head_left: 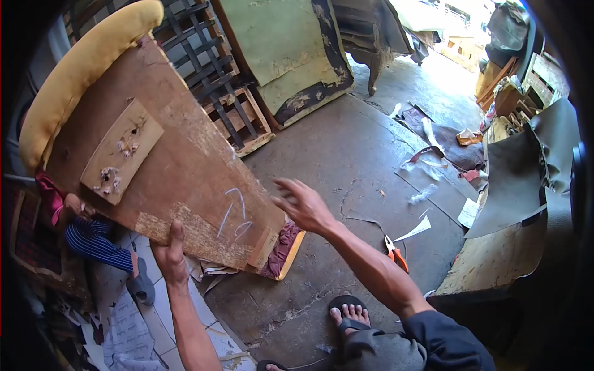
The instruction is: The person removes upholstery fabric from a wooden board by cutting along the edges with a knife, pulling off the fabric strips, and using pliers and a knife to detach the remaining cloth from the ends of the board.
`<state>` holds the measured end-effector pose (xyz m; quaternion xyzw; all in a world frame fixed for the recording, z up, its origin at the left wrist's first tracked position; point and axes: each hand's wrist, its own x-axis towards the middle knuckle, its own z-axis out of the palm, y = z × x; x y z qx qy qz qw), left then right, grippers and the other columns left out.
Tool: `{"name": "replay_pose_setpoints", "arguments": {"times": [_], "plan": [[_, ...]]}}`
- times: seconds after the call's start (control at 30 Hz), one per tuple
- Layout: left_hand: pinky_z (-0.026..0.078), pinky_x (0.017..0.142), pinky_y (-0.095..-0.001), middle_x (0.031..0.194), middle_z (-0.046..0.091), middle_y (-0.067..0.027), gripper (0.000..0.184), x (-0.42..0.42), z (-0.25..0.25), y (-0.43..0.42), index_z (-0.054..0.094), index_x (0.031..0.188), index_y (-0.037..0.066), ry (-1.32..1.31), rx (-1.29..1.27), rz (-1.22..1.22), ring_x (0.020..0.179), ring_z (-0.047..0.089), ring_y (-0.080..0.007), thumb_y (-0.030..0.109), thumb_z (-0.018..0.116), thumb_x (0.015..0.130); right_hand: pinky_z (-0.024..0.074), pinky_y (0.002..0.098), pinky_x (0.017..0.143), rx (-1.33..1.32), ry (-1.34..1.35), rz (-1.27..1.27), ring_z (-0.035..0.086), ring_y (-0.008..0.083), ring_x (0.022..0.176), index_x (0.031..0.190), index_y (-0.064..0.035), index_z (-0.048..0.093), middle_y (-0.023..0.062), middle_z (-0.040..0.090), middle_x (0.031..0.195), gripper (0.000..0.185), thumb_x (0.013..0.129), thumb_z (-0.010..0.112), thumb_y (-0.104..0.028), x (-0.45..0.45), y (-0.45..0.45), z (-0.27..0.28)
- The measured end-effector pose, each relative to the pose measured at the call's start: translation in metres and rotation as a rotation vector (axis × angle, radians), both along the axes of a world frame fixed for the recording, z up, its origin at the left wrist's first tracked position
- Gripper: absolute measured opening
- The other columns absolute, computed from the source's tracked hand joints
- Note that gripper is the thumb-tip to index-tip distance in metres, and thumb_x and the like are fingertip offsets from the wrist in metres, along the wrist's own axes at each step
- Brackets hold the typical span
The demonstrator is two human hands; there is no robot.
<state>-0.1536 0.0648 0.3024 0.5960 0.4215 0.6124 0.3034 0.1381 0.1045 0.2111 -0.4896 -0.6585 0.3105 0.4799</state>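
A large wooden panel (pixel 204 154) with a padded yellow curved edge (pixel 86 74) is held up at a slant in front of me. A smaller wooden block (pixel 122 151) is fixed on its face, and chalk-like marks show lower down. My left hand (pixel 172 256) grips the panel's lower left edge, thumb on the face and fingers hidden behind. By the right edge is my right hand (pixel 303 204), its fingers stretched out and slightly blurred; whether they touch the panel I cannot tell. Maroon fabric (pixel 283 249) covers the panel's narrow end.
Another person in striped trousers (pixel 99 245) sits at the left behind the panel. Orange-handled pliers (pixel 396 253) and scraps lie on the floor. Furniture frames with webbing (pixel 204 55) and a green panel (pixel 281 43) stand behind. Dark upholstery sheets (pixel 516 179) hang at the right.
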Motion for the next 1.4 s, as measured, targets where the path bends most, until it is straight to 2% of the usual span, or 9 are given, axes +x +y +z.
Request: {"name": "replay_pose_setpoints", "arguments": {"times": [0.1, 0.23, 0.57, 0.63, 0.7, 0.83, 1.03, 1.2, 1.4], "plan": [[0.036, 0.109, -0.0354, 0.136, 0.054, -0.0131, 0.055, 0.011, -0.004, -0.001, 0.048, 0.135, -0.006, -0.078, -0.057, 0.054, 0.124, 0.051, -0.021, 0.028, 0.067, 0.096, 0.0546, 0.0392, 0.092, -0.294, -0.173, -0.17, 0.064, 0.0307, 0.111, 0.136, -0.0066, 0.053, 0.0204, 0.062, 0.123, 0.048, 0.094, 0.066, -0.024, 0.057, -0.062, -0.071], [0.046, 0.099, -0.0352, 0.128, 0.059, -0.016, 0.048, 0.041, 0.005, -0.019, 0.054, 0.127, -0.01, -0.117, 0.089, 0.264, 0.115, 0.057, -0.0227, 0.025, 0.065, 0.097, 0.0448, 0.0517, 0.097, -0.621, -0.821, -0.658, 0.052, 0.0424, 0.118, 0.138, -0.0078, 0.049, 0.023, 0.052, 0.131, 0.062, 0.084, 0.073, -0.029, 0.131, -0.166, -0.181], [0.051, 0.091, -0.0347, 0.131, 0.055, -0.023, 0.052, 0.056, 0.01, -0.106, 0.046, 0.134, -0.015, -0.137, 0.002, 0.556, 0.11, 0.06, -0.0249, 0.019, 0.062, 0.097, 0.0433, 0.0512, 0.097, -0.754, -0.666, -0.614, 0.05, 0.0385, 0.118, 0.14, -0.0153, 0.047, 0.0199, 0.05, 0.13, 0.066, 0.077, 0.069, -0.017, 0.182, -0.237, -0.159], [0.048, 0.099, -0.0402, 0.14, 0.048, -0.0241, 0.061, 0.052, 0.009, -0.116, 0.037, 0.141, -0.013, -0.13, -0.023, 0.563, 0.121, 0.054, -0.0281, 0.022, 0.06, 0.097, 0.0412, 0.0519, 0.098, -0.661, -0.783, -0.682, 0.051, 0.0392, 0.116, 0.136, -0.013, 0.051, 0.0198, 0.054, 0.125, 0.063, 0.074, 0.064, -0.011, 0.178, -0.235, -0.151], [0.04, 0.108, -0.0407, 0.143, 0.046, -0.0227, 0.057, 0.046, 0.014, -0.119, 0.041, 0.139, -0.011, -0.199, 0.022, 0.578, 0.128, 0.05, -0.0279, 0.027, 0.056, 0.1, 0.0402, 0.0527, 0.096, -0.122, -1.061, -0.671, 0.052, 0.0385, 0.112, 0.126, -0.0083, 0.056, 0.0188, 0.055, 0.119, 0.052, 0.075, 0.062, -0.01, 0.173, -0.229, -0.144], [0.034, 0.114, -0.043, 0.149, 0.039, -0.0222, 0.063, 0.006, 0.036, -0.117, 0.033, 0.147, -0.008, -0.38, 0.257, 0.522, 0.134, 0.043, -0.0303, 0.028, 0.056, 0.1, 0.0437, 0.0488, 0.091, -0.273, -1.022, -0.386, 0.059, 0.0352, 0.105, 0.114, -0.0049, 0.058, 0.0172, 0.059, 0.111, 0.034, 0.08, 0.059, -0.009, 0.183, -0.24, -0.166], [0.029, 0.116, -0.0421, 0.153, 0.035, -0.0184, 0.065, 0.005, 0.067, -0.091, 0.031, 0.149, -0.006, -0.287, 0.154, 0.476, 0.139, 0.037, -0.0296, 0.033, 0.053, 0.102, 0.0488, 0.045, 0.087, -0.532, -1.048, -0.176, 0.065, 0.0351, 0.096, 0.106, -0.0056, 0.058, 0.018, 0.063, 0.101, 0.024, 0.082, 0.057, -0.01, 0.186, -0.217, -0.171], [0.038, 0.11, -0.044, 0.153, 0.032, -0.0236, 0.075, -0.061, 0.094, -0.092, 0.037, 0.145, -0.008, -0.435, 0.368, 0.377, 0.134, 0.044, -0.0314, 0.048, 0.054, 0.098, 0.0512, 0.0478, 0.083, -0.474, -0.486, -0.192, 0.062, 0.0397, 0.096, 0.11, -0.0059, 0.061, 0.0189, 0.062, 0.102, 0.025, 0.087, 0.052, -0.012, 0.119, -0.204, -0.151], [0.046, 0.101, -0.0384, 0.144, 0.048, -0.0175, 0.049, -0.12, 0.151, -0.069, 0.056, 0.132, -0.004, 0.375, 0.589, 0.967, 0.129, 0.05, -0.026, 0.032, 0.044, 0.101, 0.0494, 0.0492, 0.087, -0.56, -0.273, 0.023, 0.063, 0.0408, 0.099, 0.101, -0.007, 0.068, 0.0209, 0.064, 0.105, 0.029, 0.09, 0.044, -0.021, 0.033, -0.171, -0.133]]}}
